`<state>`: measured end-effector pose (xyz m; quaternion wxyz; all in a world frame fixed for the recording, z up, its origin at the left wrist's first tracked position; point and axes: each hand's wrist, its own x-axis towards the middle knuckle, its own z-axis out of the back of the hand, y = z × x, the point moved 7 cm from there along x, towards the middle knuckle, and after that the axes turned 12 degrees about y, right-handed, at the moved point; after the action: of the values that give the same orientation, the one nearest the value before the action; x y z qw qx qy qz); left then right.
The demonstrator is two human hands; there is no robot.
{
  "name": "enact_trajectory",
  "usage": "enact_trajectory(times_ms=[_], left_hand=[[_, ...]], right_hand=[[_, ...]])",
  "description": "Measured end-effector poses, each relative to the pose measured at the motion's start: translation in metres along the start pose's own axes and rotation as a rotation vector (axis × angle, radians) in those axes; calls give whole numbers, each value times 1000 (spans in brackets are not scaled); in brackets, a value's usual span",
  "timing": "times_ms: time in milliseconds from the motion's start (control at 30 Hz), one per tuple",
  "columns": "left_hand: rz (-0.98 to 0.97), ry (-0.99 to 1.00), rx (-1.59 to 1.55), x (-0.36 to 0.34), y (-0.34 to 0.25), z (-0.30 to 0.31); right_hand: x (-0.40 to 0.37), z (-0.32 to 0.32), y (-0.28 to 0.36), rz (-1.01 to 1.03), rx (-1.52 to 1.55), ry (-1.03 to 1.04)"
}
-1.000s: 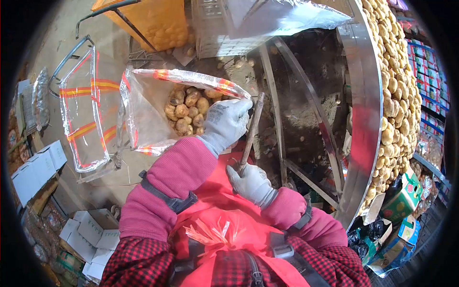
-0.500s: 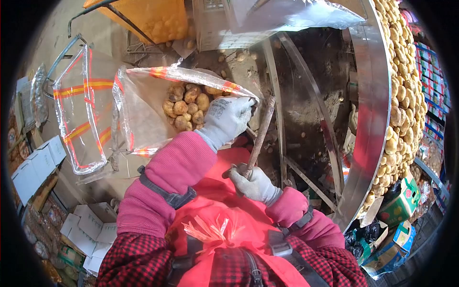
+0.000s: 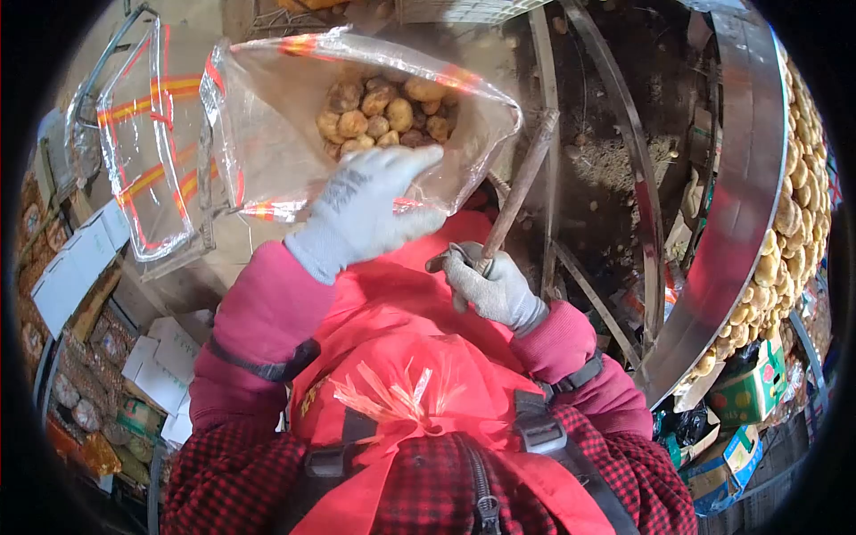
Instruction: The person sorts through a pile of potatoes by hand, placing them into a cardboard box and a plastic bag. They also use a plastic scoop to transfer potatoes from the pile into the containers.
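My left hand, in a pale grey work glove, is over the near rim of a clear plastic bag with red and orange stripes. Its fingers are stretched out and the thumb is apart, right at the rim. Brown potatoes lie inside the bag, whose mouth gapes wide. In the same kind of glove, my right hand is wrapped round the lower end of a brown wooden stick. The stick slants up and away, just right of the bag. A dark tip shows beside the fist.
At the right, a curved metal edge borders a large heap of potatoes. Metal bars stand in front of it. Another striped clear bag is at the left, above white boxes. Printed cartons are at the lower right.
My left hand has left the bag's far right rim and come back to its near edge, fingers spreading. The bag's mouth is wider. My right hand keeps the stick, shifted slightly right in view.
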<state>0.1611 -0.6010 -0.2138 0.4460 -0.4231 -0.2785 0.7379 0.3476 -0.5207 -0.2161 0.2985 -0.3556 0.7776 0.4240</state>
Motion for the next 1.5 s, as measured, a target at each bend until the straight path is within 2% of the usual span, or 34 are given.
enact_trajectory(times_ms=[33, 100, 167, 200, 233, 300, 367, 533, 667, 967, 1033, 1333, 1433, 1500], left_hand=[[5, 56, 186, -10, -2, -5], [18, 60, 197, -25, 8, -26], [154, 215, 289, -30, 14, -45], [27, 94, 295, -26, 7, -40], [30, 91, 289, -28, 6, -41], [-127, -27, 349, -32, -12, -36], [-137, -78, 335, -45, -17, -41], [-156, -161, 341, -57, -31, -42], [-217, -184, 354, -59, -40, -48], [-261, -215, 356, -64, -46, -45], [-266, -224, 358, -66, -46, -44], [-287, -157, 468, -61, -48, -50], [-291, -83, 545, -57, -52, -55], [-252, -46, 633, -55, -54, -63]], right_hand=[[1, -1, 3, -5, 3, 10], [1, -1, 1, -57, -56, -25], [1, -3, -3, -50, -37, -53], [1, -3, -4, -39, -51, -95], [1, -2, -3, -25, -67, -137], [2, 0, -6, 6, -129, -179], [2, -1, -5, 40, -187, -216], [-4, -2, 3, -72, -332, -379], [-1, -5, 5, -108, -399, -398], [5, -6, 3, -47, -570, -422], [8, -9, -1, -49, -465, -397], [10, -7, -6, -68, -414, -361], [9, -8, -9, -92, -255, -305], [9, -2, -13, -73, -270, -291]])
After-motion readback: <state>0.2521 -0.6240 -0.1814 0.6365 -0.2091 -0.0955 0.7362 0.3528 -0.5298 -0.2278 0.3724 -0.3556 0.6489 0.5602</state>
